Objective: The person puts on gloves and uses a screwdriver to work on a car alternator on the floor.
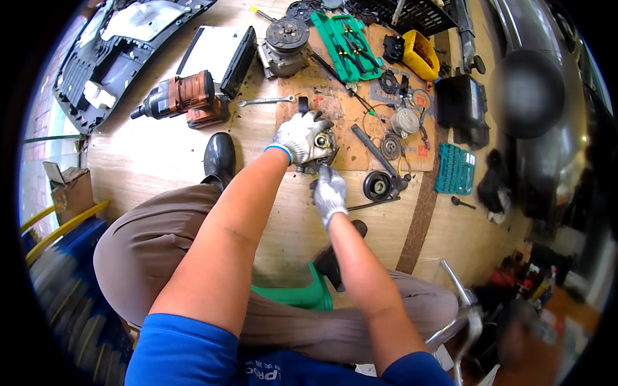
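Metal housing [326,145], round and bright-ringed, lies over stained, flat cardboard [352,156]. Left hand [301,137], in smudged white knit, clasps its side; right hand [331,192], similarly gloved, meets its near edge. Its flanks are mostly hidden, and I can't tell the right hand's grip.

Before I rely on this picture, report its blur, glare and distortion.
In the head view, straight edges bow near the black rim; a blurred dark disc blots the glare-streaked grey bodywork; the lower-left clutter looks smeared; the left hand looks fairly sharp.
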Demonstrator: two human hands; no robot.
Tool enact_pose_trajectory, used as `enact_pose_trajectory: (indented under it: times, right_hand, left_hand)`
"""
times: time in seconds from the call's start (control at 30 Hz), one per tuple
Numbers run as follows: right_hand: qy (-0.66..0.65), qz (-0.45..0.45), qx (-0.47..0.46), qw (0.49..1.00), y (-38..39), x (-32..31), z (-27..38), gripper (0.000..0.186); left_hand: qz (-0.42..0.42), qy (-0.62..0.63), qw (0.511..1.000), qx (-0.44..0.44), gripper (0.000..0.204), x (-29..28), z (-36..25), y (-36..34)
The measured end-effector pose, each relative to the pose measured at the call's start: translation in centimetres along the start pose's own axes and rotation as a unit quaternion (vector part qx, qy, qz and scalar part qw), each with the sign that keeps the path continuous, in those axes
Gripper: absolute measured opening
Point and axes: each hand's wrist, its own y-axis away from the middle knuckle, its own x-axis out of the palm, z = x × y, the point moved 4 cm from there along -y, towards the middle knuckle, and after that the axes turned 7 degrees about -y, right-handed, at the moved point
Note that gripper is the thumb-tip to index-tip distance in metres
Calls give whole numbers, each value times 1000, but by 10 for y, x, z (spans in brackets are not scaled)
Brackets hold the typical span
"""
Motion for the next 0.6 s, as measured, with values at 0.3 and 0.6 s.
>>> enact_pose_trajectory:
  times: [0.3, 0.6]
  right_hand:
    - [-30, 118, 37, 992, 19, -5, 41, 35]
    - [240, 278, -95, 925, -30, -36, 52, 39]
  left_hand:
    - [9, -12, 1000, -20, 69, -4, 7, 7]
    - [7, -5, 1000, -16, 70, -2, 5, 5]
